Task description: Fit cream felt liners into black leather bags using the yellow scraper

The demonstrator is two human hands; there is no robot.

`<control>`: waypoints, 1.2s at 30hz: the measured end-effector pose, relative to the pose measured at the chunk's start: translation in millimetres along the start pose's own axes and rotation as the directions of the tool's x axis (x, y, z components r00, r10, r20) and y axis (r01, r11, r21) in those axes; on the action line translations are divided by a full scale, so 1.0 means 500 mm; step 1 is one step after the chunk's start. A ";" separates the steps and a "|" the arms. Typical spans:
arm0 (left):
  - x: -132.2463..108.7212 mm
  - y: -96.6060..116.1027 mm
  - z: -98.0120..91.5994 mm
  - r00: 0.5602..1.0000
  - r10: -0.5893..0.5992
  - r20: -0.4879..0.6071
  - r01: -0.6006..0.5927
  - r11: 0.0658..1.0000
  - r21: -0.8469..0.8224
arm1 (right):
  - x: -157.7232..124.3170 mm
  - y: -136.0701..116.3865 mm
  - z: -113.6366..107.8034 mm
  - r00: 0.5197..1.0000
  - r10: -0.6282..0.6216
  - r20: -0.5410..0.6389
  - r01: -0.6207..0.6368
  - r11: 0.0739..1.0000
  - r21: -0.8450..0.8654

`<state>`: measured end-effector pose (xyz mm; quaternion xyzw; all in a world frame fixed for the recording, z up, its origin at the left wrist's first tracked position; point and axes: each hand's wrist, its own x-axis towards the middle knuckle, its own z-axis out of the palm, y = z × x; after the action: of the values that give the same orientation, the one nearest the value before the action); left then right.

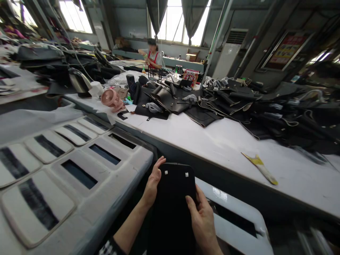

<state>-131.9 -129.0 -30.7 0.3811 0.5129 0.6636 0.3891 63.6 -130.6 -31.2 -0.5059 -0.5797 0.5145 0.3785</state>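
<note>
In the head view, a long black panel (172, 209) with rounded top corners stands tilted toward me. Two small white squares (186, 174) show near its top edge. My left hand (153, 182) supports the panel's upper left edge, its fingertips reaching up past the corner. Along the right edge, my right hand (203, 216) grips it, thumb on the near face and fingers behind. The lower end of the panel runs out of the bottom of the view. What the panel's far side looks like is hidden.
Several pale pieces with dark bands (38, 203) lie on a slotted board (105, 170) at left. The long white table (196, 136) holds a yellow-handled tool (260, 168), a pink fan (111, 99), a kettle (79, 81) and black bag pieces (228, 102). Behind it sits a person (154, 58).
</note>
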 end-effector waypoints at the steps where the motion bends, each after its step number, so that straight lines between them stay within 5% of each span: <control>1: 0.012 0.004 0.002 0.999 0.018 0.048 -0.018 1.000 -0.008 | 0.010 -0.010 -0.007 1.000 -0.023 0.015 0.023 0.999 -0.034; 4: 0.022 0.018 0.005 0.992 0.017 0.127 -0.012 0.999 -0.045 | 0.058 -0.052 -0.023 0.969 -0.242 0.056 0.247 0.919 -0.307; 7: 0.011 0.032 0.004 0.991 0.033 0.131 -0.024 0.997 -0.072 | 0.108 -0.100 -0.016 0.842 -0.486 0.236 0.528 0.649 -0.547; 10: -0.002 0.044 0.002 0.992 0.032 0.121 -0.017 0.992 -0.125 | 0.120 -0.137 0.016 0.729 -0.601 0.327 0.666 0.515 -0.540; 15: 0.017 0.075 -0.020 0.976 -0.046 0.212 0.079 0.986 -0.146 | 0.072 -0.169 0.049 0.636 -0.718 0.283 0.732 0.445 -0.516; 19: 0.076 0.119 -0.043 0.862 -0.192 0.470 0.201 0.979 0.032 | 0.067 -0.184 0.040 0.630 -0.669 0.394 0.761 0.433 -0.483; 23: 0.128 0.156 -0.047 0.677 -0.273 0.684 0.069 0.948 0.310 | 0.073 -0.187 0.038 0.670 -0.587 0.454 0.733 0.425 -0.532; 26: 0.134 0.159 -0.042 0.581 -0.326 0.746 0.085 0.936 0.342 | 0.055 -0.177 0.044 0.624 -0.662 0.416 0.754 0.371 -0.542; 28: 0.123 0.149 -0.038 0.592 -0.351 0.726 0.145 0.932 0.332 | 0.036 -0.166 0.046 0.573 -0.712 0.406 0.779 0.318 -0.541; 31: 0.099 0.132 -0.034 0.674 -0.343 0.654 0.146 0.930 0.337 | 0.008 -0.152 0.044 0.512 -0.746 0.425 0.805 0.245 -0.540; 36: 0.061 0.117 -0.022 0.779 -0.153 0.608 -0.043 0.955 0.295 | -0.034 -0.133 0.032 0.387 -0.789 0.478 0.848 0.101 -0.519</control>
<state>-161.4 -115.4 27.9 0.6169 0.4583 0.4048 0.4954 38.6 -147.8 32.6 -0.1782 -0.9193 -0.0282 0.3498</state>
